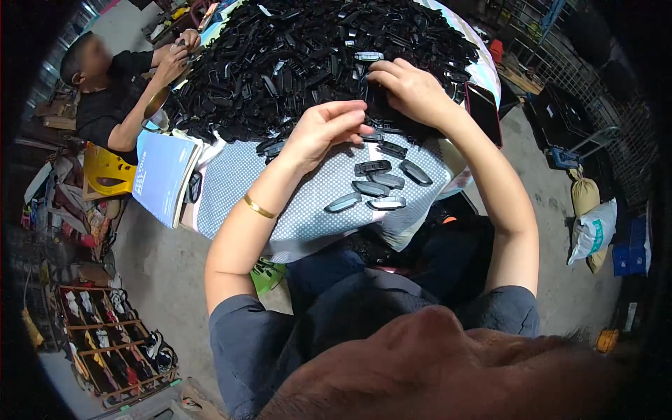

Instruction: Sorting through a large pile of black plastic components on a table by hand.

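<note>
A large heap of small black plastic parts covers the table in front of me. My left hand is over the heap's near edge, its fingers stretched to the right and slightly apart; I see nothing held in them. My right hand reaches into the heap with curled fingers. Its fingertips point down among the dark parts, so what they pinch is hidden. Just above those fingers lies a casing with a shiny pale face. Nearer to me, several elongated black casings are spread on the dotted cloth.
A dark phone-like slab lies at the table's right edge. Blue-covered booklets sit at the left edge beside a yellow plastic chair. Another person handles something small at the far left. Sacks stand on the floor at right.
</note>
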Motion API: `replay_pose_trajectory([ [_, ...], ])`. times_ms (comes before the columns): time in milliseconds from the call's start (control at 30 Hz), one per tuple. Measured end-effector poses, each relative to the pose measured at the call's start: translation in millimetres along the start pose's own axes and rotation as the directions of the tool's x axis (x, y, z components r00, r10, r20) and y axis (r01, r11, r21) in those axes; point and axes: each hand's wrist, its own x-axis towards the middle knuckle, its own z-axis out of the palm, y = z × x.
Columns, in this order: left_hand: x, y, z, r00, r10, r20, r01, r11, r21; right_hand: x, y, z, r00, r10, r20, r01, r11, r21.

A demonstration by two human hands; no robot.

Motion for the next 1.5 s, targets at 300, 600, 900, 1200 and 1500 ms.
replay_pose_trajectory([
  [300,4.6,-9.1,-0.1,0.99,0.125,-0.067,-0.101,0.954,0.282,13.7,-2.4,-4.1,0.993,-0.077,0.087,0.084,0.993,-0.083],
  [600,3.9,-17.5,1.3,0.943,0.323,-0.087,-0.296,0.927,0.23,-17.5,-43.0,-9.7,0.832,0.417,0.366,-0.535,0.428,0.728],
  [900,2.7,-21.2,7.0,0.93,0.368,0.007,-0.336,0.84,0.426,-20.8,-49.8,-28.6,0.729,0.522,0.442,-0.522,0.007,0.853],
  [1200,-5.0,-18.7,20.7,0.93,0.36,0.08,-0.346,0.779,0.523,-18.8,-55.1,-34.2,0.864,0.434,0.256,-0.359,0.174,0.917],
  [1500,-2.2,-26.3,18.2,0.868,0.495,-0.04,-0.407,0.754,0.516,-25.8,-67.0,-14.0,0.608,0.608,0.511,-0.319,-0.403,0.858],
])
